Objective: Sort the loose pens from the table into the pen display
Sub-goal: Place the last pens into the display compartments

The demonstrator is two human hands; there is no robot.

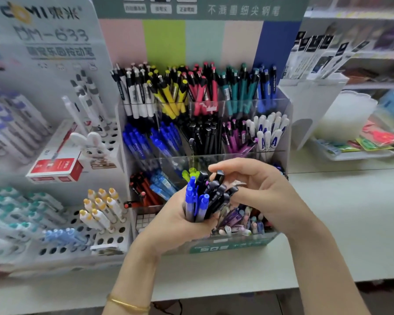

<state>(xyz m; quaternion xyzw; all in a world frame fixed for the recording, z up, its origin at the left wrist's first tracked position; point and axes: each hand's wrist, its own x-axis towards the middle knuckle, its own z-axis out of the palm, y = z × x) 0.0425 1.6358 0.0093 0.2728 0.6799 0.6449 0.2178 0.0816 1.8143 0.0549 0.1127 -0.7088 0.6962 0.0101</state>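
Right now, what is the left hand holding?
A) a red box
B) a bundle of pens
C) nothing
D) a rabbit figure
B: the left hand wraps its fingers round a bundle of pens, blue and black ones.

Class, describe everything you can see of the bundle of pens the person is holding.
The bundle of pens is a mixed plastic handful: blue click pens on the left, black and dark ones on the right, and a few translucent yellow-green tops behind. It stands roughly upright, click ends up, with the lower barrels hidden inside the left hand, which grips it. The right hand curls its fingers over the dark tops. The bundle is held in front of the pen display, by its lower compartments.
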